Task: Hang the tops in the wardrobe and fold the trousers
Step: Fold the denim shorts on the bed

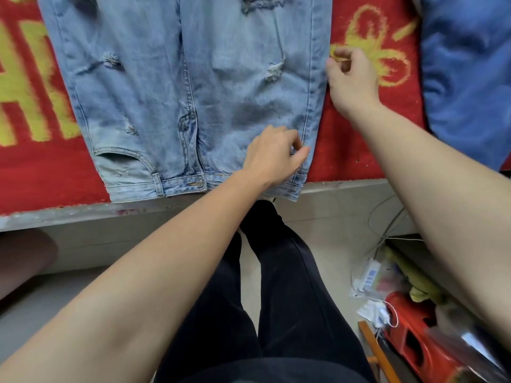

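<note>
Our own legs in black trousers [290,286] stand closest, on a pale floor, up against a grey ledge [83,214]. Beyond the ledge lies a red blanket [359,150] with yellow figures.

Pale blue ripped jeans [154,87] lie flat on the blanket, front side up. The waistband is toward us, at the blanket's near edge. The legs run straight away and out of the top of the view, so the long axis goes near to far. We note a metal button [199,184] at the waistband, with the fly seam above it.

Left hand [272,154] rests on the jeans near the waistband, by their right side seam, thumb and fingers drawn together on the cloth in a pinch. Right hand [352,78] is further up the same seam, fingers curled over the blanket, thumb tip at the denim's edge (we cannot tell whether it holds any cloth).

Writing: the big yellow strokes on the blanket at left are cut off and unreadable. At right there is a yellow flower outline. The button's markings are too small to read.

Blue cloth [467,78] lies well right of the jeans. A red stool [414,338] sits on the floor at lower right, beside loose packets.
</note>
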Motion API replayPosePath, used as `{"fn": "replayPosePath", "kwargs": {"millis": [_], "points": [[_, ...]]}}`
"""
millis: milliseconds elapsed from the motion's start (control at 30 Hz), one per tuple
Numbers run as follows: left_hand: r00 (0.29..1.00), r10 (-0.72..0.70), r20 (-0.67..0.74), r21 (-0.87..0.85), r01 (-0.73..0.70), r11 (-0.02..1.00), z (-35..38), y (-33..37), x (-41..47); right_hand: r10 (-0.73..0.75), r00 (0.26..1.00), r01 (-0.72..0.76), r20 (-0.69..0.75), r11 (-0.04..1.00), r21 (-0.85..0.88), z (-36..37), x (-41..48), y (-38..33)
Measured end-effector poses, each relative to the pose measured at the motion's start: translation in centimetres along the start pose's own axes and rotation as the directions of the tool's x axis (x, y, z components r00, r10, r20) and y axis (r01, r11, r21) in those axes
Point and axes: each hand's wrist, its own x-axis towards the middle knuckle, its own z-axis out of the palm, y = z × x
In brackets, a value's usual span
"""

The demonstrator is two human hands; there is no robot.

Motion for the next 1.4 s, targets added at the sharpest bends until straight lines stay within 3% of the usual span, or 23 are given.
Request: {"fn": "replayPosePath", "kwargs": {"millis": [100, 233, 333, 433, 567, 700, 800, 967, 1133, 1400], "points": [[0.997, -0.05, 0.06, 0.145, 0.041, 0.989, 1.6, 0.6, 0.8, 0.025, 0.999, -0.027, 0.026, 0.998, 0.051, 0.6, 1.1, -0.4], [0.994, -0.113, 0.009, 0.244, 0.108, 0.964, 2.5, 1.5, 1.6, 0.041, 0.999, -0.041, 0.02, 0.999, 0.016, 0.8, 1.9, -1.0], [0.987, -0.146, 0.06, 0.134, 0.137, 0.981, 1.6, 1.4, 1.6, 0.093, 0.995, -0.097, 0.045, 0.99, 0.1, 0.6, 1.9, -1.5], [0.959, -0.193, 0.206, -0.075, 0.212, 0.974, -0.5, 0.9, 1.0, 0.14, 0.985, -0.161, 0.1, 0.954, 0.255, 0.1, 1.5, -2.4], [0.917, -0.206, 0.341, -0.389, 0.337, 0.857, -4.1, -0.4, -1.5, 0.19, 0.972, -0.228, 0.14, 0.909, 0.348, -0.2, 1.0, -5.0], [0.914, -0.213, 0.344, -0.555, 0.381, 0.739, -7.2, -3.1, -4.0, 0.068, 0.998, -0.067, 0.001, 0.975, 0.213, 0.4, 0.8, -9.3], [0.914, -0.21, 0.347, -0.659, 0.397, 0.639, -9.5, -5.8, -5.2, -0.063, 0.998, 0.058, 0.001, 0.937, 0.343, 2.3, -0.2, -13.9], [0.907, -0.171, 0.384, -0.65, 0.397, 0.647, -14.2, -12.8, -8.0, -0.224, 0.972, 0.161, 0.076, 0.862, 0.481, 7.7, -3.0, -21.7], [0.891, -0.29, 0.35, -0.684, 0.455, 0.571, -18.3, -22.5, -11.2, -0.281, 0.953, 0.23, 0.112, 0.913, 0.336, 16.5, -5.7, -28.0], [0.828, -0.472, 0.303, -0.711, 0.526, 0.466, -18.7, -31.3, -12.7, -0.373, 0.851, 0.39, 0.37, 0.92, 0.03, 27.4, -6.2, -31.6]]}}
